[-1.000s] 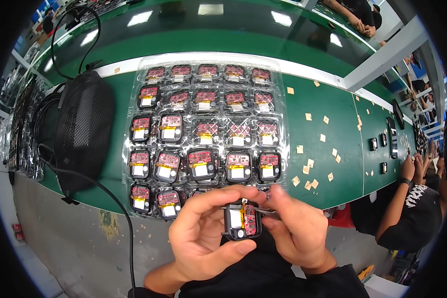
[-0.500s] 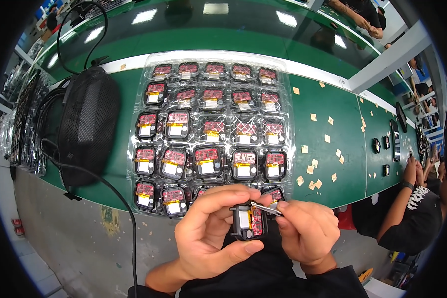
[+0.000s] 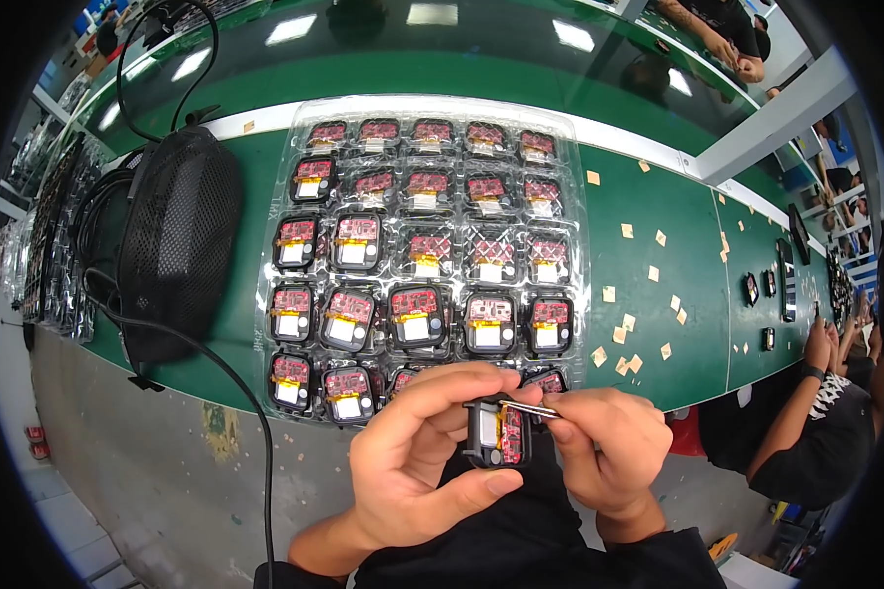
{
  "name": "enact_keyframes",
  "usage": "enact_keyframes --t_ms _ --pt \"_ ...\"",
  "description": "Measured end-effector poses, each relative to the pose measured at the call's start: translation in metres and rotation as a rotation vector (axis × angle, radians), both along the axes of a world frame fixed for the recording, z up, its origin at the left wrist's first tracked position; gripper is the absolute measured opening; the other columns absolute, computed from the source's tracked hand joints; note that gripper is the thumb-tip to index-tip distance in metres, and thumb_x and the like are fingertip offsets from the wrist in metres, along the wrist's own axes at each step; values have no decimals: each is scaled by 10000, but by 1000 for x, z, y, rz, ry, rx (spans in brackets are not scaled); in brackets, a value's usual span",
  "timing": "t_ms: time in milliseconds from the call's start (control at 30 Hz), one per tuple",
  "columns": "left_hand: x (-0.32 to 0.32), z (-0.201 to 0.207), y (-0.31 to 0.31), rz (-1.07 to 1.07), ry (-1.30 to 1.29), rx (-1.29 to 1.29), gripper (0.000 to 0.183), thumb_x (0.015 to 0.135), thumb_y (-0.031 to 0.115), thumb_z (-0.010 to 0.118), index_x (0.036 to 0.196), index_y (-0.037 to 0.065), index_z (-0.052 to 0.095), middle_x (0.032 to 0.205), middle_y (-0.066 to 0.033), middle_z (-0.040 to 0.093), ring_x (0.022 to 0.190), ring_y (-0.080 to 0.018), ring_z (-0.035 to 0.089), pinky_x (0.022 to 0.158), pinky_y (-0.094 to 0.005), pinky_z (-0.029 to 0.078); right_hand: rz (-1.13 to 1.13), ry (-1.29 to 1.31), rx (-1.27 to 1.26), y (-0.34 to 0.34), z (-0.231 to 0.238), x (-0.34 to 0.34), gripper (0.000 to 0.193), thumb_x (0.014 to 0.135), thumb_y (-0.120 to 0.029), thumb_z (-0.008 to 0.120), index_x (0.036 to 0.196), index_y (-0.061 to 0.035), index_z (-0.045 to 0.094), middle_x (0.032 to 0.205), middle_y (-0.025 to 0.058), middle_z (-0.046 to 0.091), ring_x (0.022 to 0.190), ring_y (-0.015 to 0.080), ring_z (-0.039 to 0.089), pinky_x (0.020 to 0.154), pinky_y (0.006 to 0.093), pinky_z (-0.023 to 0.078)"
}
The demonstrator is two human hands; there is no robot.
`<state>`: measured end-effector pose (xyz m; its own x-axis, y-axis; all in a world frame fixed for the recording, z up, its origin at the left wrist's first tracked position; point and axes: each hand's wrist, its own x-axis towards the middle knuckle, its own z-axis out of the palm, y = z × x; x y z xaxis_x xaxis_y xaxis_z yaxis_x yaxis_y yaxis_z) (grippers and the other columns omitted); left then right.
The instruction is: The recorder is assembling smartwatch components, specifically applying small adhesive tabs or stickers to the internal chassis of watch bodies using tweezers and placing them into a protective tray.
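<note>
Between the thumb and fingers of my left hand [image 3: 413,461] sits an open smartwatch case [image 3: 485,437], black, with a red circuit board, a pale battery and yellow tape showing inside. My right hand [image 3: 614,447] pinches a pair of metal tweezers [image 3: 532,408]. Their tips lie at the upper edge of the case, by the board; whether they grip anything there is too small to tell. Beyond my hands lies a clear plastic tray [image 3: 584,324] with rows of similar watch cases [image 3: 417,316], and my hands cover part of its nearest row.
A black mesh bag [image 3: 179,245] with a black cable [image 3: 255,402] lies left of the tray. Small beige squares [image 3: 628,322] are scattered over the green table [image 3: 692,339] to the right. A co-worker [image 3: 815,422] sits at the right; stacked clear trays [image 3: 44,236] stand far left.
The case has turned slightly in my left hand, and the tweezers lie a little flatter across its upper edge. The whole view has shifted slightly.
</note>
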<state>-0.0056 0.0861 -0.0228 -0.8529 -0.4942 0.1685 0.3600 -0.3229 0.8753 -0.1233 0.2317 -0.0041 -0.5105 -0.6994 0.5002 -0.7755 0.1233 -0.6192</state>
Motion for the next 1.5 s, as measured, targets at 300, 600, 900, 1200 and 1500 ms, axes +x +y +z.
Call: enact_keyframes --t_ms 300,600,900,1200,1500 --pt "3 10 0 50 -115 53 718 809 305 876 1306 -101 552 1306 -269 574 1190 -337 624 985 -490 574 -18 186 -33 -3 -7 2 235 754 -3 805 964 30 705 790 106 702 595 212 667 507 303 529" --pt "5 13 1 85 -186 100 753 841 337 843 1352 -126 540 1364 -302 563 1252 -338 593 1017 -490 558 -17 213 10 -4 -6 7 236 762 2 796 975 45 705 761 95 692 573 193 652 486 293 513" --pt "3 10 3 90 -174 95 740 851 338 834 1350 -126 545 1374 -309 550 1309 -350 544 1019 -506 555 -27 201 27 -1 -9 5 240 759 2 794 979 43 709 773 91 687 569 198 646 500 304 518" --pt "5 16 5 66 -193 114 714 865 333 818 1340 -127 549 1394 -320 528 1321 -365 529 1030 -504 544 -45 215 24 1 -8 7 205 795 -27 775 977 41 709 770 92 680 573 204 640 501 306 511" --pt "5 14 8 83 -148 149 684 873 256 817 1352 -138 529 1404 -336 509 1310 -371 538 1029 -506 544 -34 205 20 1 -10 10 213 797 -15 772 990 44 702 768 99 683 549 210 637 487 305 501"
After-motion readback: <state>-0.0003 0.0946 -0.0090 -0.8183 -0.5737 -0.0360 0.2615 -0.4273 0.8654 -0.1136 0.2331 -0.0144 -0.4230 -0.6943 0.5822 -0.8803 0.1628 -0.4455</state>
